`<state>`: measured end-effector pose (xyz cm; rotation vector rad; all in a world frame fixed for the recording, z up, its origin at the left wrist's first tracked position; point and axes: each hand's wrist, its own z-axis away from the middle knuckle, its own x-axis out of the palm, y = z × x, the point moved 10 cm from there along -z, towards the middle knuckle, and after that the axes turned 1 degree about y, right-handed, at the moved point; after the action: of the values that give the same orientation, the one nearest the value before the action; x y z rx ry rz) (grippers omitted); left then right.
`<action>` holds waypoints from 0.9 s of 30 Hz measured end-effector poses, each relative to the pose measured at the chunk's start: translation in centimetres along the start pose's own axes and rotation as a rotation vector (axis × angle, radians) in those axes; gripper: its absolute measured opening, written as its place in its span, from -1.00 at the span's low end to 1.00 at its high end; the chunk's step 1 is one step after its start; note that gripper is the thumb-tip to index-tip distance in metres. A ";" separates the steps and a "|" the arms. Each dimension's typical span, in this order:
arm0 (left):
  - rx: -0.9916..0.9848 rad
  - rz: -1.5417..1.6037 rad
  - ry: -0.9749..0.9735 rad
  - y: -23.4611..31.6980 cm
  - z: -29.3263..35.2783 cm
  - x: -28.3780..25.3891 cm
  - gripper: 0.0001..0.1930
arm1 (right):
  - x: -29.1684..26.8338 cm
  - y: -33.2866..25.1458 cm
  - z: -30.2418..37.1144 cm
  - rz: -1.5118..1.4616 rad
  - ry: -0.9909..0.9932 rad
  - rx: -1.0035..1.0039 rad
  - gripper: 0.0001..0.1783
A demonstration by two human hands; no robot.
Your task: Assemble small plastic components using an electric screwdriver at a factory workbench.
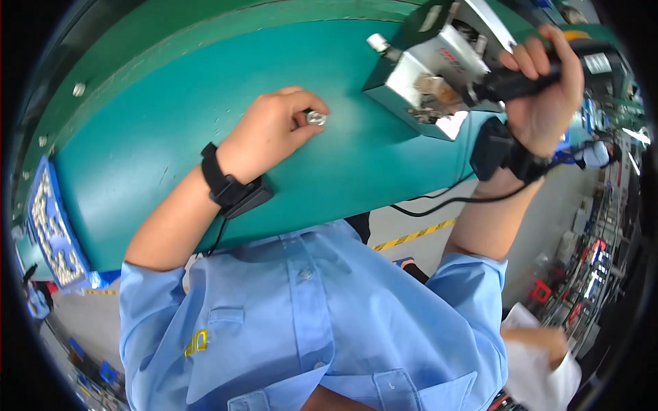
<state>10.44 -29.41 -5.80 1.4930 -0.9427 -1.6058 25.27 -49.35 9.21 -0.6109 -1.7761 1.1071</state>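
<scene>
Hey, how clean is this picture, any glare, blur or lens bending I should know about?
Head view: a pale sheen on the green table, right of the left hand; same head view: the black tool in the right hand looks slightly soft, the white sleeve at lower right blurrier; head view again: table edges bow, corners go black.

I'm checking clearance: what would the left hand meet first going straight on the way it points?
Probably the angular white-and-dark-green open box to the right of the left hand, though depth is unclear and it might pass above.
</scene>
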 end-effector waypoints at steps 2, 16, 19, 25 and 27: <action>0.002 0.127 -0.009 -0.7 0.5 0.3 -0.81 | 1.7 0.2 1.4 -0.029 -0.010 -0.017 -0.79; -0.054 0.262 0.001 -2.1 0.4 -0.2 -0.85 | 12.6 4.8 5.3 0.091 -0.280 -0.171 -0.65; -0.192 0.299 -0.079 -2.2 -0.4 0.7 -0.83 | 12.8 3.9 5.9 0.102 -0.286 -0.232 -0.65; -0.259 0.462 -0.121 -2.4 -0.6 1.1 -0.79 | 12.4 4.3 6.1 0.130 -0.198 -0.246 -0.66; -0.256 0.472 -0.133 -2.2 -0.5 1.3 -0.78 | 12.3 4.7 6.1 0.126 -0.188 -0.221 -0.67</action>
<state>10.83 -29.57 -8.38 0.9140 -1.0277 -1.4215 14.06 -40.21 9.53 -0.7817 -2.0645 1.0893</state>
